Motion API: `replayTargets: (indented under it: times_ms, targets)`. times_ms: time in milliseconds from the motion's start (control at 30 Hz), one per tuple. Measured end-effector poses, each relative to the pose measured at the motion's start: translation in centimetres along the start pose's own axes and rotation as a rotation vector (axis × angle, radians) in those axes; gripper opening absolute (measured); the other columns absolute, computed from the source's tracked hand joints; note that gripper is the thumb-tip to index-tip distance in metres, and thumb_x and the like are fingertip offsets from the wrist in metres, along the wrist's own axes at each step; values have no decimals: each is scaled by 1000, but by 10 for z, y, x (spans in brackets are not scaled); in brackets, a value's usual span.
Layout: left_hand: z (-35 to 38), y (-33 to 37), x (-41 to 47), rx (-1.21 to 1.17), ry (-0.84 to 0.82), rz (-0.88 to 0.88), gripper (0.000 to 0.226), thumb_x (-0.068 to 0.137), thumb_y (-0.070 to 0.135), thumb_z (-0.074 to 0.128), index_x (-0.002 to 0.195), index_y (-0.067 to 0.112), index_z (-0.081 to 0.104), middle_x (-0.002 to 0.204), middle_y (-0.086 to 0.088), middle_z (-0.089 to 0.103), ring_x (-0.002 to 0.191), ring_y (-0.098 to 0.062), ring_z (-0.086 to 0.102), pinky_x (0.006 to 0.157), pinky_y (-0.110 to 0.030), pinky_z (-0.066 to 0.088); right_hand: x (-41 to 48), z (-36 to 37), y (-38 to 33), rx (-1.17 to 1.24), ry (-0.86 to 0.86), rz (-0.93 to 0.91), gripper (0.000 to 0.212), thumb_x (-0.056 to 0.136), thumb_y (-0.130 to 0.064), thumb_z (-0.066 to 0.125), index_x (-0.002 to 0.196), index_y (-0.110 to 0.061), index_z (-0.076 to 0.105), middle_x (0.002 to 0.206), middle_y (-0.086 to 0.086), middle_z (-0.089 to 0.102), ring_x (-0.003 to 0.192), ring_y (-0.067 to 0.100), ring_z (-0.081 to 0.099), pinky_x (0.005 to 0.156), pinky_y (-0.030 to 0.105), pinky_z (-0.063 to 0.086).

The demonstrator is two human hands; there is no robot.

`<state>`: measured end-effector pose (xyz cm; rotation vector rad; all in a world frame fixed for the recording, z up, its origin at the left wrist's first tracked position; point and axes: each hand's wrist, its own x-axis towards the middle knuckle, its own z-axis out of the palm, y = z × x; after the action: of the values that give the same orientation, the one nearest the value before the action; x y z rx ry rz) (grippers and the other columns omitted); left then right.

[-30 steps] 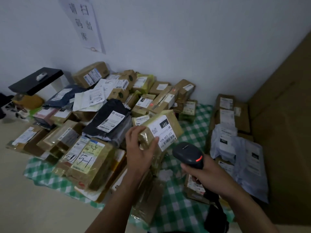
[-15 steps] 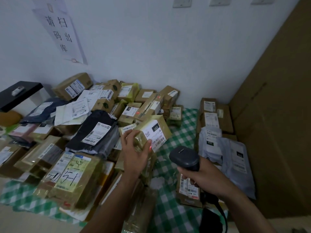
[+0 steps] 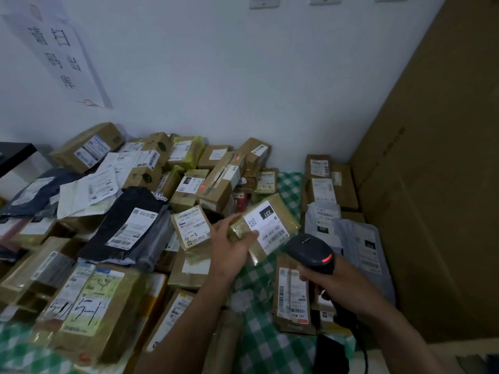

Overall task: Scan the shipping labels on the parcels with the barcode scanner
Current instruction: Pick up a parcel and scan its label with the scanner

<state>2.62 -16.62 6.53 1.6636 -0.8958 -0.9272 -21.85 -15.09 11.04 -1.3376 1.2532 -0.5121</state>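
I see a green-and-white check cloth (image 3: 270, 344) over the tabletop. The parcel (image 3: 283, 209) marked 231 is tan under glossy tape, and its label (image 3: 270, 230) is white with black print and a black block. The scanner (image 3: 307, 249) is black with a red light (image 3: 328, 258). One bag (image 3: 129, 209) is near-black, while the bags (image 3: 348, 233) on the right are pale grey. The sign (image 3: 59, 55) is white with black characters, and the big carton (image 3: 445, 184) is plain brown.

scanner (image 3: 310, 252) grip hidden in right hand (image 3: 337, 282) | wall notice (image 3: 59, 58) cut at top-left
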Motion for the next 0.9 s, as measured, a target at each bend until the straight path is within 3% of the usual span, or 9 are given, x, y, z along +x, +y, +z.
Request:
replayTargets:
  times_ms: [67,133,333,400,467,567,700,800,900]
  targets:
    - [26,8,2,-214,-88,-199,37,86,20,81,117,32,64,121,1,66,95,-18,74,82,-43,64,2,-16,10,8,60,35,13,94,-29,74,106,-26,71,83,-2,77,64,2,65,62,24,50]
    - [57,11,10,-284,-111,-307,30,88,20,78,115,25,64,113,-3,73,93,-22,75,84,-50,63,6,-33,19,39,125,52,11,93,-28,75,103,-21,73,87,13,75,63,11,63,63,32,51]
    - [158,24,42,-322,-197,-449,32,89,27,77,115,17,62,113,-9,73,102,-28,70,94,-51,59,27,-80,33,178,309,64,14,94,-22,74,107,-25,71,95,20,75,78,23,69,68,34,50]
    - [189,27,59,-331,-226,-481,45,86,37,76,122,19,57,116,-10,70,105,-29,68,94,-51,59,35,-93,34,230,354,67,16,95,-19,73,105,-30,68,93,16,73,81,22,69,67,31,51]
    - [220,31,74,-305,-273,-473,63,78,51,72,130,21,55,122,-10,69,110,-30,68,98,-52,57,41,-105,36,261,397,79,13,95,-17,73,104,-25,69,78,5,68,68,13,65,61,26,49]
    - [262,42,95,-279,-320,-420,56,85,53,66,132,23,60,127,-7,69,112,-28,68,103,-49,54,51,-117,45,265,440,151,9,93,-20,75,100,-17,71,71,6,66,62,14,63,63,30,48]
    - [308,39,129,-155,-309,-424,101,62,82,57,141,20,59,133,-7,66,113,-31,66,99,-50,56,59,-126,57,238,459,193,9,91,-23,78,93,-17,72,64,5,63,57,14,61,63,32,47]
    - [323,38,133,-40,-295,-385,98,71,79,52,141,11,59,139,-12,63,119,-36,63,104,-48,53,61,-129,62,212,475,186,9,90,-24,78,91,-20,71,61,-2,62,63,17,61,67,32,45]
    - [321,39,124,-42,-315,-399,86,78,69,61,142,12,57,137,-13,62,118,-39,62,93,-52,60,63,-130,67,201,494,178,14,89,-24,80,99,-20,71,67,-8,65,68,13,63,71,29,44]
